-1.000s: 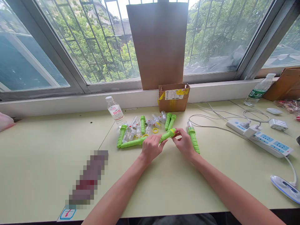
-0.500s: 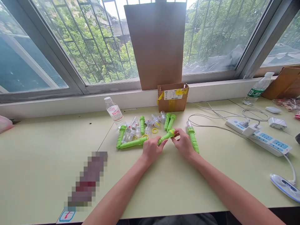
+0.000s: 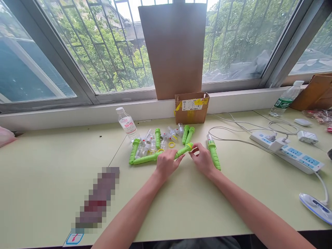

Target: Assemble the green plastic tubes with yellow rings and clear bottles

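Nearest, over the pale table (image 3: pixel 181 207), the left hand (image 3: pixel 166 162) is closed around the lower part of a green handle (image 3: pixel 183 151), which slants up and away to the right between the two hands. The right hand (image 3: pixel 203 158) is half curled, thumb and fingers at the handle's wide head, where what looks like a yellow band (image 3: pixel 191 145) sits; whether it pinches the band firmly or only touches it, I cannot tell.

The step in hand seems to be working at that head while the left hand steadies the body. The next move likely calls for a firm left grip and small, careful fingertip work from the right; a loose hold could let the handle roll.

Just beside the right hand lies a second handle with a clear top (image 3: pixel 213 154). To the left, a long green piece (image 3: pixel 146 159) lies near the left hand. Beyond are loose yellow rings (image 3: pixel 171 144), clear cups (image 3: pixel 140 149) and a pair of green handles (image 3: pixel 188 135). Farther still stand a water bottle (image 3: pixel 128 125) and a small carton (image 3: pixel 192 108).

Against half a second ago, the left hand covers more of the held handle's lower end; the loose parts lie as before.
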`<state>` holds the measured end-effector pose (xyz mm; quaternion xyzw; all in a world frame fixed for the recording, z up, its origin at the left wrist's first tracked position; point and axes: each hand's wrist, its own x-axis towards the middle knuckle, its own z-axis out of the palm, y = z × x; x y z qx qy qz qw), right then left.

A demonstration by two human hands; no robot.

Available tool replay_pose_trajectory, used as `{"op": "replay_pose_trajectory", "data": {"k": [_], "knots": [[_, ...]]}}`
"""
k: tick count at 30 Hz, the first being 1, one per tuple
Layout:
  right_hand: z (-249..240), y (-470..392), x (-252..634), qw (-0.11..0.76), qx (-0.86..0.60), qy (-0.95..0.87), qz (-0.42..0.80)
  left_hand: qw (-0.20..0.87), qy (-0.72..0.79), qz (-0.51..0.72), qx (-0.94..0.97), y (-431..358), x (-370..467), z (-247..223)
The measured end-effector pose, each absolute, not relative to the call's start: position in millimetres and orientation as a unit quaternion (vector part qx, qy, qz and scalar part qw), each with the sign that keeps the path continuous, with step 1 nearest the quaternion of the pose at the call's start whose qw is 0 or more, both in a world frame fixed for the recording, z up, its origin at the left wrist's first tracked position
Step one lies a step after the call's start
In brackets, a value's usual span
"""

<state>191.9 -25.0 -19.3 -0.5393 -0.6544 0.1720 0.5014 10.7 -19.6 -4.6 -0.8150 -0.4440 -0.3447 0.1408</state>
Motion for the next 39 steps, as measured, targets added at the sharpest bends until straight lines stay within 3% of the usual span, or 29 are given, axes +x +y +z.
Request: {"op": "replay_pose_trajectory", "data": {"k": [12, 29, 39], "knots": [[-20, -26, 191, 0.507, -0.543, -0.650, 0.162, 0.060, -0.491, -0.358, -0.792, -23, 15, -7], [-20, -25, 192, 0.489, -0.528, -0.670, 0.180, -0.398, -0.534, -0.355, -0.656, -17, 10, 10], [-17, -25, 193, 0.504, -0.515, -0.663, 0.204, -0.431, -0.522, -0.340, -0.653, -20, 10, 15]]}}
